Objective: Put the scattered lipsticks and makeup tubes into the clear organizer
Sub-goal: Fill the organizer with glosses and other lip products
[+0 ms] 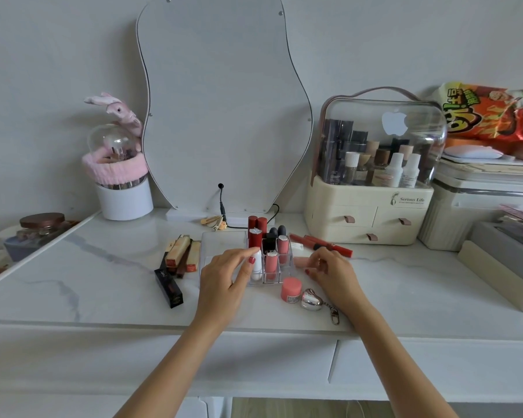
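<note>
On the glossy white marble-veined counter (103,285), the clear organizer (224,241), a hard transparent plastic tray with square slots, sits near the middle of the front edge, its right-hand slots already filled with upright red, black and pink cylindrical lipsticks (279,251). The left hand (228,274) pinches a smooth white tube (256,267) between thumb and fingertips, the tube standing in a front slot. The right hand (329,271), just right of the organizer, curls its fingers around a pale pink tube (302,262) lying on the counter; whether it grips or merely touches is hard to judge. Slim red lip pencils (322,244) lie behind that hand. Left of the organizer rest cardboard lipstick boxes (180,251) in beige and orange, and a glossy black box (169,287). Toward the front edge stand a squat pink jar (291,290) and a chrome heart keychain (312,300). At the back right, a cream drawer case (368,218) with a clear domed lid reads "Serious Life".
</note>
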